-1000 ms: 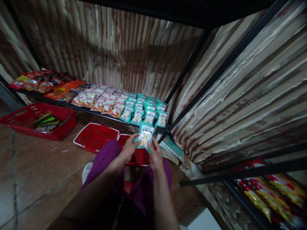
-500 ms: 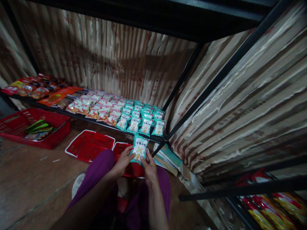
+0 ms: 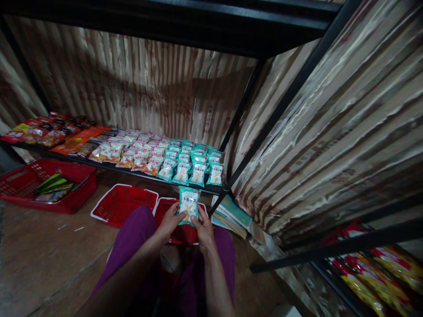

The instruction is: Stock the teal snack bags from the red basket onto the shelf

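Note:
A teal and white snack bag (image 3: 189, 203) is held upright between my two hands, above a red basket (image 3: 161, 207) with a white rim. My left hand (image 3: 171, 220) grips its left edge, thumb on the front. On the right edge, my right hand (image 3: 202, 225) has its thumb against the lower front. Just beyond the bag, rows of matching teal bags (image 3: 183, 171) lie on the low black shelf (image 3: 142, 175). White and orange snack bags (image 3: 142, 154) lie to their left.
Another red basket (image 3: 120, 204) stands left of my knees, and a larger one (image 3: 79, 193) with green packets sits at the far left. Books (image 3: 236, 211) lie beside the shelf post. Black bars and yellow-red packets (image 3: 373, 281) are at the lower right.
The view has shifted slightly, so the shelf's packets appear a little further left. Both hands still hold the teal bag, whose top now tilts slightly differently.

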